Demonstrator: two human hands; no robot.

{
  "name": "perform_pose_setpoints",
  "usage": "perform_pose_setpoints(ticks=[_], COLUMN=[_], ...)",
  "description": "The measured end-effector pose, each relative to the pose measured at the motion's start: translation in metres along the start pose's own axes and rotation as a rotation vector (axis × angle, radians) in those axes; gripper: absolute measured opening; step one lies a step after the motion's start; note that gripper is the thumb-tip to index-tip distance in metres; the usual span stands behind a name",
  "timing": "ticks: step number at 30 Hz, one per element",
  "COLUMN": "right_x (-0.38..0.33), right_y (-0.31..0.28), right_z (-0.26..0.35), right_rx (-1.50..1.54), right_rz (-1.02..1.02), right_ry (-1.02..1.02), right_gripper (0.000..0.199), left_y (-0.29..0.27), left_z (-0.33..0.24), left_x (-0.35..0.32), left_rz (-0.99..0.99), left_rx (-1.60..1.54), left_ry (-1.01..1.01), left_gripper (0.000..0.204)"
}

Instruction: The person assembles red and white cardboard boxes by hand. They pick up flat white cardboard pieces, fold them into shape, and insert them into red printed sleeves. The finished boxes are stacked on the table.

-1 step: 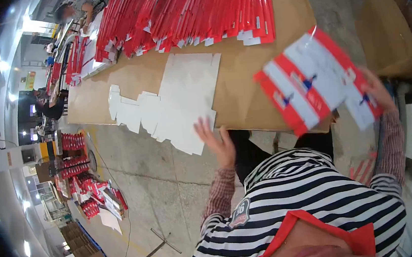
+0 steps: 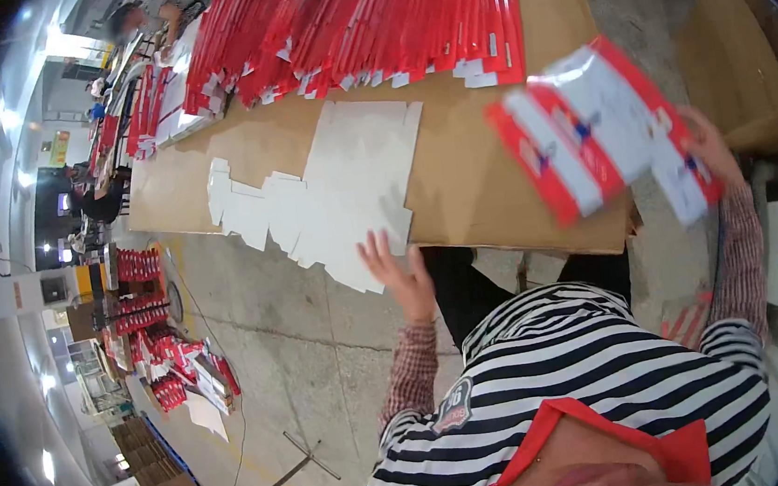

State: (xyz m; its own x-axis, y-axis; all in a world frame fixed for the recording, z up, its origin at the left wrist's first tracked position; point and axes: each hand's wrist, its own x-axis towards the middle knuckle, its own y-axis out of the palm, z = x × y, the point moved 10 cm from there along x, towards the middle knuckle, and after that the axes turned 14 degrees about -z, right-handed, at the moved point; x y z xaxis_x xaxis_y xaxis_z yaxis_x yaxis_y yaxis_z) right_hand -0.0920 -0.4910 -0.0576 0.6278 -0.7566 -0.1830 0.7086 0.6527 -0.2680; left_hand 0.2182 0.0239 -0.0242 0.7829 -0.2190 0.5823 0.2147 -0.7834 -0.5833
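Note:
My right hand (image 2: 710, 151) grips the edge of a flat, folded carton (image 2: 606, 142), red and white with small printed pictures. It hangs tilted above the right side of the table (image 2: 488, 201). My left hand (image 2: 400, 279) is raised with its fingers apart, holding nothing, near the front edge of the table. Just beyond it lies a flat white die-cut cardboard blank (image 2: 357, 157), partly sticking out over the table's front edge. Whether my left fingers touch the blank I cannot tell.
A long row of red flat cartons (image 2: 378, 33) leans along the far side of the table. An open brown cardboard box (image 2: 727, 60) stands to the right. Red stacks (image 2: 160, 349) and a metal stand foot (image 2: 311, 455) are on the floor at left. People sit at far tables.
The carton in my right hand has swung slightly up and to the right. My left hand has shifted a little to the left, still open.

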Motion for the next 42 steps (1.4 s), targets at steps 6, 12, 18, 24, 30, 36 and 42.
perform_pose_setpoints(ticks=[6, 12, 18, 24, 30, 36, 42], right_x=[0.269, 0.356, 0.036, -0.174, -0.172, -0.181, -0.140], right_y=[0.150, 0.151, 0.241, 0.282, 0.148, 0.117, 0.090], right_z=[0.037, -0.030, 0.171, 0.216, 0.065, 0.063, -0.015], right_rx=[-0.445, -0.268, -0.181, -0.424, -0.757, -0.834, -0.331], right_rz=[-0.434, -0.297, -0.111, 0.294, 0.154, 0.093, -0.075], right_ry=[-0.327, -0.324, -0.788, -1.317, -0.900, -0.842, 0.005], right_gripper=[0.046, 0.035, 0.050, 0.052, 0.041, 0.042, 0.046], left_y=[-0.039, 0.002, -0.090, -0.046, 0.059, 0.097, 0.109], left_z=[0.065, 0.073, -0.032, -0.213, -0.186, -0.164, -0.135], left_x=[-0.013, 0.020, 0.081, 0.011, -0.067, -0.098, -0.055], left_rz=[0.270, 0.282, 0.249, 0.283, 0.908, 0.697, 0.651], left_rx=[0.619, 0.195, 0.311, -0.136, -0.035, -0.336, -0.536], left_ry=[0.013, 0.324, 0.623, 0.892, 0.742, 0.819, -0.049], left_gripper=[0.058, 0.034, 0.035, 0.016, 0.091, 0.065, 0.022])
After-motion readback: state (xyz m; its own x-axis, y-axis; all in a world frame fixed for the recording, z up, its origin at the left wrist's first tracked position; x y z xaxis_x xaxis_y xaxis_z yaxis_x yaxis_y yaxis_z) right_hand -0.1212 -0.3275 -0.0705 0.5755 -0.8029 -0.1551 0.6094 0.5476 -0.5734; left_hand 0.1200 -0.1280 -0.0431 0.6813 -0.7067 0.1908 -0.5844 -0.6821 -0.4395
